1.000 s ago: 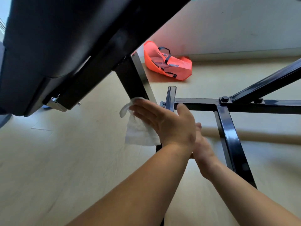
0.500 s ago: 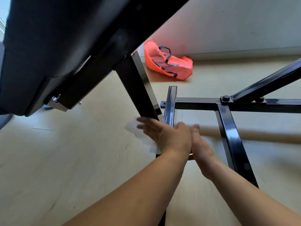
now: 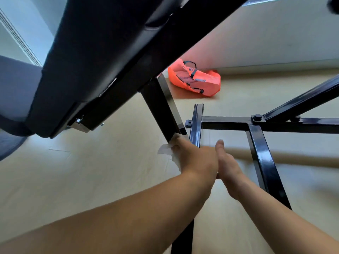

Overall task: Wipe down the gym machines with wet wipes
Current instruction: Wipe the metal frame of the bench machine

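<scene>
Evidently the job is mid-stroke on one machine: the left hand (image 3: 198, 158) holds a white wet wipe (image 3: 165, 150) against the lower end of the black slanted post (image 3: 159, 110) that carries the padded bench (image 3: 88, 52), just above where the post meets the base frame (image 3: 260, 149) on the floor (image 3: 91, 171). Its fingers look curled round the wipe and the post, with crumpled wipe sticking out on the left side. The right hand (image 3: 228, 166) lies pressed side-on against the left, thumb straight and pointing up; its fingers are hidden behind the other hand, so I cannot tell whether they grip anything. With the wipe this low on the post, I judge this post nearly covered, though nothing on the metal shows which parts are already clean. The glossy bars of the base frame, the underside and top of the pad, and any other machines would seem still to be done. An orange bag (image 3: 194, 79) lies on the floor by the far wall; it carries dark print, too small and blurred to read. No brand or label is legible on the bench or frame.
</scene>
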### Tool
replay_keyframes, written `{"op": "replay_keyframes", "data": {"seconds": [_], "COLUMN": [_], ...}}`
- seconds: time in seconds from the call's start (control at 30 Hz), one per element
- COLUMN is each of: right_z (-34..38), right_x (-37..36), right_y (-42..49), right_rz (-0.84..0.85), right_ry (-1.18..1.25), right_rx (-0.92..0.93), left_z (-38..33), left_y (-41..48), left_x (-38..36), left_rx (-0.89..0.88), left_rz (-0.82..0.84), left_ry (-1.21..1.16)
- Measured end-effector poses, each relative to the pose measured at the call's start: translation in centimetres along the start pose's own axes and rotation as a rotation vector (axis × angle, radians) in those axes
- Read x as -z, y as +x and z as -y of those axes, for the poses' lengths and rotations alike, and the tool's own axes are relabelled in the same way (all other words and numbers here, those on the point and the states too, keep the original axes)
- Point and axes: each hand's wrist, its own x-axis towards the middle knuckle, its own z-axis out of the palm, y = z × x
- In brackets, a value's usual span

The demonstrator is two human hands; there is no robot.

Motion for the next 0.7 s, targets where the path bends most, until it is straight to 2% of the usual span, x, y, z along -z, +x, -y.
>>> {"op": "replay_keyframes", "data": {"seconds": [0.1, 0.17, 0.3, 0.37, 0.47, 0.53, 0.6, 0.7], "right_z": [1.0, 1.3, -0.5, -2.2, -4.9, -6.4, -7.7, -9.9], "right_x": [-0.4, -0.7, -1.9, -2.9, -4.3, -4.8, -4.9, -5.4], "right_y": [-0.5, -0.7, -1.5, -2.5, -3.6, -4.0, -4.2, -5.0], "right_rz": [0.029, 0.031, -0.058, -0.111, -0.076, -0.057, -0.040, 0.025], "right_ry": [-0.023, -0.040, -0.177, -0.359, -0.537, -0.626, -0.767, -0.897], "right_rx": [0.033, 0.055, 0.157, 0.225, 0.293, 0.359, 0.426, 0.400], "left_z": [1.5, 3.2, 8.0, 11.0, 14.3, 15.4, 16.6, 19.6], "left_y": [-1.6, -0.8, 1.7, 2.9, 3.2, 2.9, 2.1, -0.7], "left_x": [2.2, 5.1, 10.5, 12.4, 13.7, 13.5, 12.7, 11.4], "left_rx": [-0.187, -0.293, -0.324, -0.265, -0.136, -0.118, -0.104, -0.099], "left_rz": [0.206, 0.271, 0.238, 0.158, 0.086, 0.080, 0.148, 0.282], "left_ry": [0.234, 0.375, 0.517, 0.458, 0.319, 0.288, 0.222, 0.189]}}
